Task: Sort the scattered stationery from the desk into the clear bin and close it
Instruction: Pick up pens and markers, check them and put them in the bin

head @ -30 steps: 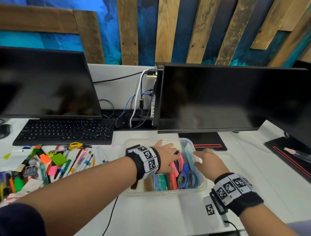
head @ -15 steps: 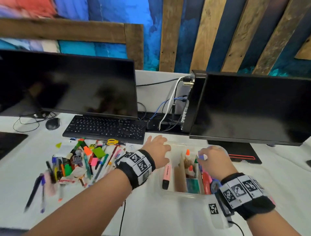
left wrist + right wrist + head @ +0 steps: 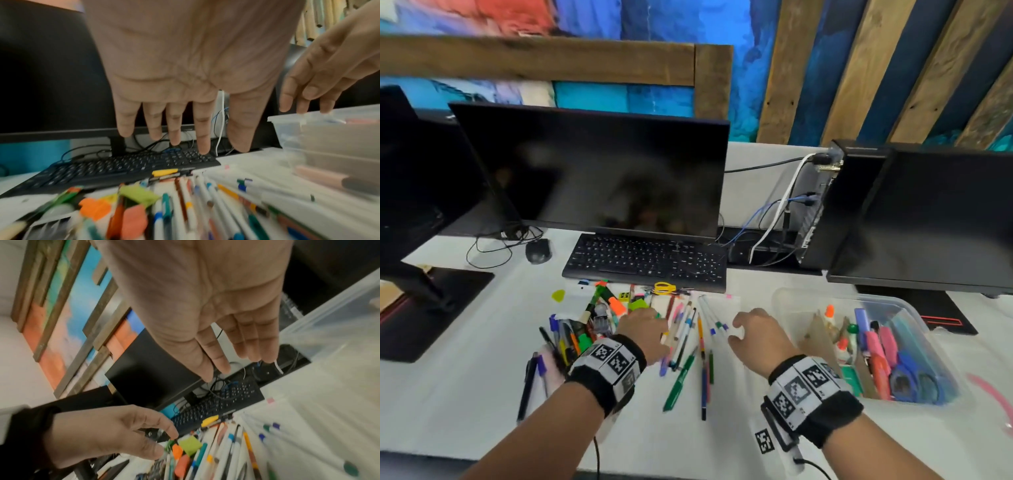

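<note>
Clear bin (image 3: pixel 914 308) contents only from head view; wrist views blurred.

Both forearms are bare. The left hand (image 3: pixel 643 334) and the right hand (image 3: pixel 760 337) each carry a wide black fabric wristband (image 3: pixel 607 375) wrapped with white square panels printed with black-and-white coded markers (image 3: pixel 803 387). A small white tag bearing another such marker (image 3: pixel 764 442) hangs under the right wrist, and a thin black cable (image 3: pixel 815 468) trails from that band.
</note>
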Motion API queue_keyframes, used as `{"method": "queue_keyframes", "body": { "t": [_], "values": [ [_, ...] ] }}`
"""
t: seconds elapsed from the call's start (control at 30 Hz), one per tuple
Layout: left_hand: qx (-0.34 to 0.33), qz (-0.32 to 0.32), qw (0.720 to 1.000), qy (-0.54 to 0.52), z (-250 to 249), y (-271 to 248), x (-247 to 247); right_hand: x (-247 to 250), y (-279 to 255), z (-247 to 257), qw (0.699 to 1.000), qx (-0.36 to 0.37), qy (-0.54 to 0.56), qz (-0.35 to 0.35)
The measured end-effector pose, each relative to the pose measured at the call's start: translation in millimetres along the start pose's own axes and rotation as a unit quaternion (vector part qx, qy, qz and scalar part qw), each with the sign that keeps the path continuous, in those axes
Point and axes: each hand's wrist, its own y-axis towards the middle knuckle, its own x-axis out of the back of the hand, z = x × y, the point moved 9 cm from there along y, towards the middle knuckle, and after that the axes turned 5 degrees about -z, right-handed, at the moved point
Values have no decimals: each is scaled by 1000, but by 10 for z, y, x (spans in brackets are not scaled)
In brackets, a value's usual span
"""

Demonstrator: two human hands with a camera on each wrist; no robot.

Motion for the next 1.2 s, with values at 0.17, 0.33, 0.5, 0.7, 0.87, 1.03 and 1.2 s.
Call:
{"method": "queue_keyframes", "body": {
  "t": [0.17,0.33,0.5,0.7,0.87,1.03,1.2],
  "values": [
    [1,37,999,-6,338,-17,-339,-594,119,155,996,-33,-27,72],
    [10,29,999,-15,580,6,-531,-1019,160,75,990,-86,-50,103],
    [20,-1,998,-60,643,43,-582,-1292,90,-51,981,-152,-44,113],
    [-66,-5,989,-133,83,69,-516,-1378,93,-120,972,-213,-15,93],
    [-89,50,991,-90,-306,61,-642,-1411,87,-127,969,-225,-56,84],
    [-78,84,992,-60,-410,42,-707,-1541,-1,-115,972,-158,-148,95],
    [-51,100,992,-62,-399,52,-739,-1470,-50,-24,971,-104,-163,144]
  ]
}}
